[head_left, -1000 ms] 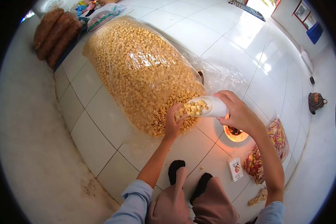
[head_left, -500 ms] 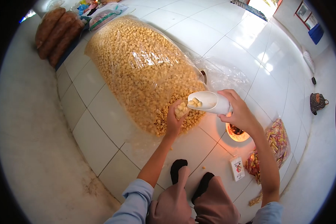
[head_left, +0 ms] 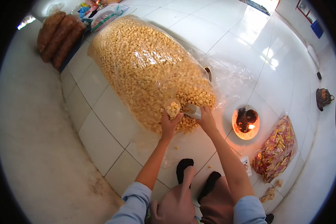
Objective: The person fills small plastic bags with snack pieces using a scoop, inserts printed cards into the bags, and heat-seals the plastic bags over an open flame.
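Note:
My left hand (head_left: 169,126) is closed around a small clear bag (head_left: 173,110) holding pale yellow snack pieces, its mouth upward. In my right hand (head_left: 207,120) is a white scoop (head_left: 193,111), tilted down among the loose snack pieces (head_left: 198,98) at the near end of a huge clear plastic sack (head_left: 138,71). The scoop's tip lies close beside the small bag; whether they touch I cannot tell. My fingers hide part of the scoop's back end.
A bowl (head_left: 257,128) with a small flame (head_left: 251,126) stands right of my right hand. Beyond it lie a bag of red and yellow wrappers (head_left: 278,147) and a printed white packet (head_left: 246,165). Crumpled clear plastic (head_left: 235,76) spreads behind. Long brown-filled bags (head_left: 61,39) lean at the far left.
My right hand has swung the scoop down and left, from above the floor near the bowl into the loose snack pieces. My left hand still holds the small bag, slightly shifted left.

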Motion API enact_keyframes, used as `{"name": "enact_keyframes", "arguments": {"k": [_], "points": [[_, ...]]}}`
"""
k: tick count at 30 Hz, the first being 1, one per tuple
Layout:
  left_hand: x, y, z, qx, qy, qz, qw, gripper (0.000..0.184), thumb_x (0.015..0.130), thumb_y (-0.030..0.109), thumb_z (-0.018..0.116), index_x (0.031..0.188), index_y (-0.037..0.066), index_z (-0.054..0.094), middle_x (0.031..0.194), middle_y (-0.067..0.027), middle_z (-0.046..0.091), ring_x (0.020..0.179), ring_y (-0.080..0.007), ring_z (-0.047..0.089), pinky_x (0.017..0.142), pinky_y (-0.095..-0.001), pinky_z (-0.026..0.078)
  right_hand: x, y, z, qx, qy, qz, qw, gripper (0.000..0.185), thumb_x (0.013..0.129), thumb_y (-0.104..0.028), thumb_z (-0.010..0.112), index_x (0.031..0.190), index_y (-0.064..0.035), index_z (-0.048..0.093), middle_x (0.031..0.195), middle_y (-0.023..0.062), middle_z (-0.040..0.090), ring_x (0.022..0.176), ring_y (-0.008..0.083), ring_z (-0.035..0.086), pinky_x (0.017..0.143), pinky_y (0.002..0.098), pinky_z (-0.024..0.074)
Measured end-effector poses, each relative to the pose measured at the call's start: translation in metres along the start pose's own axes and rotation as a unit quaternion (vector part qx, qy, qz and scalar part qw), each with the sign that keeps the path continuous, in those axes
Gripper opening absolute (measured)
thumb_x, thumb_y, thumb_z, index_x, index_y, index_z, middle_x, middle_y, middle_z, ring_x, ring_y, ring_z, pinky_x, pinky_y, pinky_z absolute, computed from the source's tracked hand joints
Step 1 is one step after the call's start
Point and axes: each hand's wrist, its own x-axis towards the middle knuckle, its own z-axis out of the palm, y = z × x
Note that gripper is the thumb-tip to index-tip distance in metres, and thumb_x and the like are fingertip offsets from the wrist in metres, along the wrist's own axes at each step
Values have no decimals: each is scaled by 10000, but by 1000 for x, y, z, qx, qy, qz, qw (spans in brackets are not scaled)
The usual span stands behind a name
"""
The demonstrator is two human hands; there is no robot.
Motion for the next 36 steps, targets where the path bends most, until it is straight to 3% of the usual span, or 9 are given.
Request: {"name": "enact_keyframes", "arguments": {"k": [5, 7, 8, 10, 18, 23, 27, 32, 36], "points": [[4, 4, 2, -71, -95, 4, 993, 444, 789, 140, 639, 1166, 13, 444, 951, -54, 575, 884, -130, 561, 762, -264, 461, 13, 0, 13, -16, 65, -41, 997, 664, 655, -142, 707, 1216, 4, 383, 1205, 158, 410, 1158, 309, 373, 973, 373, 318], [6, 21, 6, -99, -137, -9, 986, 416, 791, 115, 628, 1155, 13, 454, 960, -53, 576, 886, -129, 559, 765, -259, 457, 19, -28, -30, 259, 97, -48, 960, 582, 738, -168, 675, 1229, -18, 402, 1238, 124, 403, 1146, 270, 395, 950, 370, 330], [7, 29, 8, -124, -178, -24, 976, 389, 794, 90, 617, 1143, 13, 465, 968, -52, 577, 889, -127, 558, 768, -254, 454, 16, -44, -58, 255, 98, -48, 961, 582, 738, -168, 675, 1229, -18, 402, 1238, 124, 403, 1146, 270, 395, 950, 370, 330], [10, 41, 14, -145, -225, -13, 963, 378, 794, 73, 609, 1140, 14, 469, 980, -50, 575, 895, -124, 555, 766, -251, 457, 4, -72, -107, 542, -92, -42, 834, 485, 795, -164, 625, 1226, -47, 439, 1230, 92, 435, 1135, 209, 405, 938, 330, 340], [11, 115, 57, -184, -360, 1, 915, 365, 796, 71, 601, 1135, 25, 473, 1056, -39, 538, 929, -110, 529, 781, -242, 458, -6, -89, -166, 491, 70, -73, 865, 159, 765, -103, 647, 898, -25, 606, 918, 41, 572, 861, 110, 526, 793, 246, 410], [1, 156, 101, -298, -213, 141, 920, 382, 805, 107, 603, 1144, 43, 438, 1184, -47, 427, 1022, -101, 469, 741, -243, 495, -20, -98, -198, 462, 212, -94, 856, 91, 771, -45, 626, 852, -11, 601, 853, 45, 585, 820, 107, 537, 758, 233, 417], [-10, 194, 124, -286, -136, 137, 938, 284, 816, 128, 597, 1056, 26, 484, 1156, -43, 439, 936, -91, 503, 631, -220, 518, -35, -107, -221, 474, 265, -99, 834, 95, 777, -42, 622, 857, 0, 595, 866, 46, 584, 826, 99, 534, 745, 227, 423], [-25, 221, 143, -301, -27, 72, 950, 136, 813, 131, 614, 797, 5, 565, 729, -12, 547, 611, -47, 522, 481, -188, 476, -48, -104, -237, 487, 302, -79, 816, 130, 788, -67, 623, 895, 0, 590, 894, 49, 583, 842, 97, 533, 755, 229, 425], [-27, 212, 155, -277, -22, 31, 960, 135, 817, 125, 613, 740, 19, 582, 699, 12, 557, 648, -34, 499, 576, -175, 416, -61, -95, -242, 529, 288, -41, 797, 170, 800, -95, 620, 933, 3, 576, 885, 41, 588, 818, 96, 538, 760, 226, 424]]}}
